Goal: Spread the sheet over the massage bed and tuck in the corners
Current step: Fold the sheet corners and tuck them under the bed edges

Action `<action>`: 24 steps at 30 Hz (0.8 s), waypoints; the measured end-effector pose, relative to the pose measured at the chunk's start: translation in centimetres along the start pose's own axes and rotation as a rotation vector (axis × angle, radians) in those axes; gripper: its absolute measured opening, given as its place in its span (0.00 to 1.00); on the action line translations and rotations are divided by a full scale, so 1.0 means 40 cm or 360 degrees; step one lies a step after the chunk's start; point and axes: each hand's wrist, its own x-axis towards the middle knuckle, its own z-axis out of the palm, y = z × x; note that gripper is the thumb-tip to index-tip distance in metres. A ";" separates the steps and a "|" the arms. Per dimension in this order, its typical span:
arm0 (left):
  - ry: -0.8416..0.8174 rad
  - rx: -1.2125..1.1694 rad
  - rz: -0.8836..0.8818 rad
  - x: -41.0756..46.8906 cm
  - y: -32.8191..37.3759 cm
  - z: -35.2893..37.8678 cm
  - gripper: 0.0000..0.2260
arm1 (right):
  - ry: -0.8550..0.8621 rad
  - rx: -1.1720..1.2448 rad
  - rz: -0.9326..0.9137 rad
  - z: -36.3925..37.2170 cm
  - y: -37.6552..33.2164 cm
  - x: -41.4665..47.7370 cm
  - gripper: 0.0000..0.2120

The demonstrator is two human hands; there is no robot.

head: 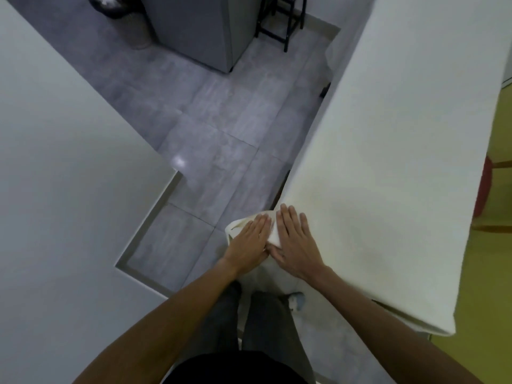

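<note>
Pressing flat on a bunched corner of cloth, 2 hands are seen side by side at the near-left corner of the massage bed [432,321]. The left hand [248,243] is laid palm down with fingers straight and together, resting on the loose fold that hangs out past the bed's edge. The right hand [295,241] is laid palm down as well, fingers extended and slightly spread, on the corner where the top surface begins. The thumbs are nearly touching, and a small ridge of fabric is pinched up between the 2 hands. Neither hand is closed around anything; both are open and flat against the cloth.

The sheet [388,162] is already spread along the whole length of the bed, cream-white and mostly smooth, running away toward the upper right of the view. Its long left edge is draped down the bed's side. At the near corner the excess is gathered into a crumpled flap under the left hand, and it is not tucked.

A grey tiled floor [221,128] is seen beside the bed, with a white wall [55,162] on the left. A grey cabinet [199,29] and a black stool [282,20] are placed at the far end. Dark trousers and 1 pale shoe [296,299] are visible below the forearms.
</note>
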 end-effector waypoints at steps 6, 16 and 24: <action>-0.0001 -0.0263 -0.0258 -0.019 0.018 0.049 0.30 | -0.0093 -0.0097 -0.0240 -0.006 0.011 0.048 0.38; 0.0050 -0.0586 -0.0457 -0.014 0.062 0.052 0.28 | -0.0118 -0.0070 -0.0238 -0.004 0.017 0.054 0.38; 0.0172 -0.1032 -0.0809 -0.006 0.053 0.126 0.20 | -0.0061 -0.0035 -0.0302 0.016 0.034 0.060 0.40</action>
